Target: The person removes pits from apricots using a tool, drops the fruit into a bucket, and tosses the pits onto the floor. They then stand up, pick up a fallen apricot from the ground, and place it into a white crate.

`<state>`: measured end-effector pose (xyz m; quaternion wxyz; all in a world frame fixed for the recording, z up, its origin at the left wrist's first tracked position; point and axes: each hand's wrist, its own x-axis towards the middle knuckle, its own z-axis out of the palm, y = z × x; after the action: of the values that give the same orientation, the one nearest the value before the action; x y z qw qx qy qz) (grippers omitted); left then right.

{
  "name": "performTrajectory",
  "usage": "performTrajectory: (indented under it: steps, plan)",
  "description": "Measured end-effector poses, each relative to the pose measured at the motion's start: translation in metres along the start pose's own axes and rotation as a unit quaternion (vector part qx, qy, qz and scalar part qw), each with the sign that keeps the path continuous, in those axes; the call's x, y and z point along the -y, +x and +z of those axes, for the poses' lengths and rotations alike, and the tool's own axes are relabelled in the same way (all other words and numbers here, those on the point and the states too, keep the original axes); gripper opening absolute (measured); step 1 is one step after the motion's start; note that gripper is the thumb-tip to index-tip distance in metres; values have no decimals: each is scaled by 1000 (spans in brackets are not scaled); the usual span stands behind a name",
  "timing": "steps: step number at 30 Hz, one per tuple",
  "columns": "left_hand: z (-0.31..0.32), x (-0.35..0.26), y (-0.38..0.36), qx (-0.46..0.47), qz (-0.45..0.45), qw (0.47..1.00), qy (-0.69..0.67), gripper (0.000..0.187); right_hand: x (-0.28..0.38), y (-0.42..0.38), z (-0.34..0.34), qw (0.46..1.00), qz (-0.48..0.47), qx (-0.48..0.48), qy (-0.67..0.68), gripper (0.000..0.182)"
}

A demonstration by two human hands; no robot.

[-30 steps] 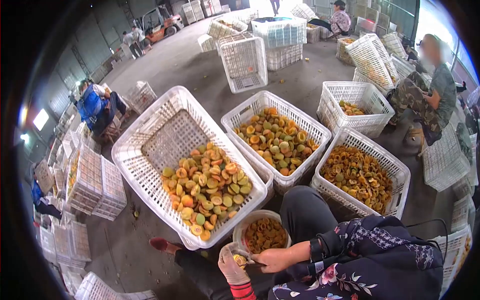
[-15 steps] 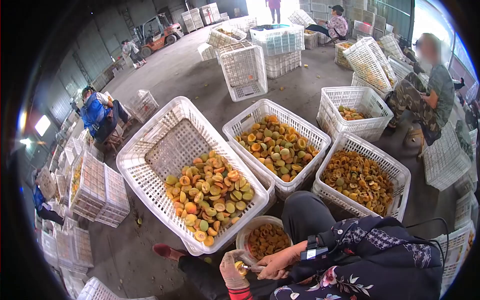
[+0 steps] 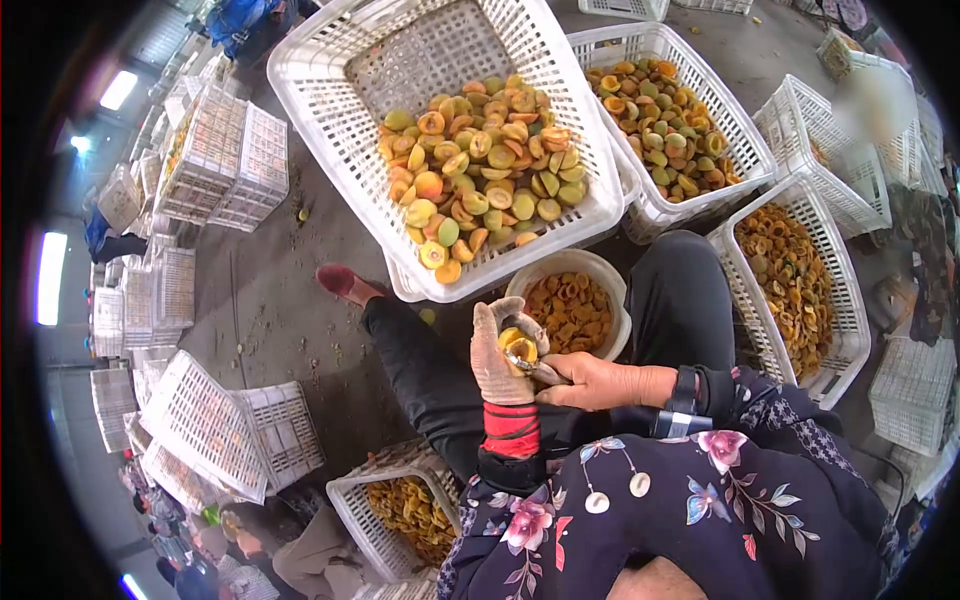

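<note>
My left hand [image 3: 500, 358], in a pale glove with a red cuff, is closed around a yellow-orange fruit half [image 3: 517, 345]. My bare right hand [image 3: 590, 382] grips a metal tool [image 3: 548, 373], whose tip touches the fruit. Just beyond my hands stands a round white bucket [image 3: 617, 290] holding scooped fruit pieces [image 3: 570, 310]. Past it, a large white crate [image 3: 335, 130] is tilted toward me with a pile of halved fruit [image 3: 480, 170] at its lower end.
A crate of fruit halves [image 3: 765, 155] stands at upper right, with a crate of darker pieces [image 3: 855, 350] nearer me. Another filled crate [image 3: 345, 500] is at lower left. Stacked crates [image 3: 265, 170] line the left. A person in camouflage clothing [image 3: 918, 250] sits at far right.
The view has tilted down and shifted, so the crates and bucket appear higher and my lap shows more. My left hand now holds the fruit more upright, with the tool still at it.
</note>
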<state>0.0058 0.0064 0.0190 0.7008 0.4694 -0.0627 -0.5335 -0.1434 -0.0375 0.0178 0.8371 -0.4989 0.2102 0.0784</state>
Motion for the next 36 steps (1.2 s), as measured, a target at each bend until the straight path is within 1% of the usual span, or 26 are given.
performTrajectory:
  steps: [1, 2, 3, 4, 6, 8, 10, 11, 14, 15, 16, 18, 19, 20, 22, 24, 25, 27, 28, 30, 31, 32, 33, 34, 35, 36]
  plan:
    - [-1, 4, 2, 0, 5, 1000, -9, 52, -15, 8, -4, 970, -161, -75, -164, 24]
    - [-3, 8, 5, 1, 8, 1000, -19, 51, -29, 12, -9, 883, -312, -147, -319, 30]
    - [-5, 11, 8, -1, 8, 1000, -21, 51, -13, 0, -9, 897, -210, -136, -365, 36]
    - [-7, 12, 13, -24, 7, 999, -42, 51, -11, -5, -10, 897, -209, -134, -365, 36]
    - [-14, 12, 20, -53, 16, 994, -90, 51, -10, -13, -13, 852, -134, -88, -497, 35]
    - [-20, 10, 23, -84, 60, 995, -14, 52, -19, -15, -18, 855, -122, -120, -489, 30]
    - [-29, 11, 25, -79, 60, 995, -6, 53, -42, -14, -41, 795, -23, -231, -560, 29]
    - [-34, 13, 24, -71, 56, 996, 4, 53, -48, -17, -49, 789, 4, -218, -574, 24]
    - [-40, 24, 21, -68, 37, 996, 42, 61, -12, -14, -34, 800, -9, -208, -564, 23]
    - [-42, 27, 19, -43, 7, 998, 47, 63, -9, -8, -31, 820, -63, -253, -509, 26]
    - [-43, 40, 21, -32, 18, 998, 50, 65, -6, 1, -30, 818, -64, -255, -512, 26]
    - [-46, 58, 23, 19, -34, 999, 14, 69, -3, 20, -31, 847, -197, -305, -388, 29]
    - [-46, 57, 22, 89, -30, 993, 73, 61, -1, 25, -34, 872, -166, -278, -368, 29]
    - [-55, 59, 27, 147, -58, 987, 0, 61, 2, 25, -38, 871, -167, -277, -370, 29]
    - [-19, 46, 15, 4, -41, 998, -45, 60, 19, 20, -50, 851, -169, -294, -402, 26]
    - [-41, 39, 21, 59, -63, 996, 7, 58, 46, 6, -84, 770, -272, -387, -429, 25]
    - [-46, 38, 23, 22, -69, 996, 44, 63, 68, -6, -102, 772, -170, -462, -402, 24]
    - [-58, 42, 24, 7, -56, 997, 46, 59, 107, -19, -133, 640, -235, -600, -419, 29]
    - [-63, 44, 26, -8, -46, 998, 50, 55, 114, -12, -147, 577, -324, -590, -463, 31]
    - [-67, 50, 31, -29, -53, 997, 40, 49, 120, 15, -142, 708, -108, -552, -428, 31]
    - [-67, 51, 33, -28, -59, 997, 30, 48, 110, 36, -142, 739, -152, -494, -433, 32]
    - [-67, 52, 35, -28, -65, 997, 19, 47, 100, 63, -147, 745, -93, -460, -474, 35]
    - [-69, 53, 36, -30, -65, 997, 19, 45, 86, 86, -150, 749, -175, -428, -474, 31]
    - [-70, 53, 38, -30, -63, 997, 18, 45, 81, 104, -146, 705, -198, -425, -532, 26]
    - [-71, 53, 38, -37, -58, 997, 22, 44, 84, 118, -141, 736, -99, -397, -539, 28]
    - [-72, 53, 37, -45, -52, 997, 27, 43, 78, 132, -143, 737, -99, -396, -539, 28]
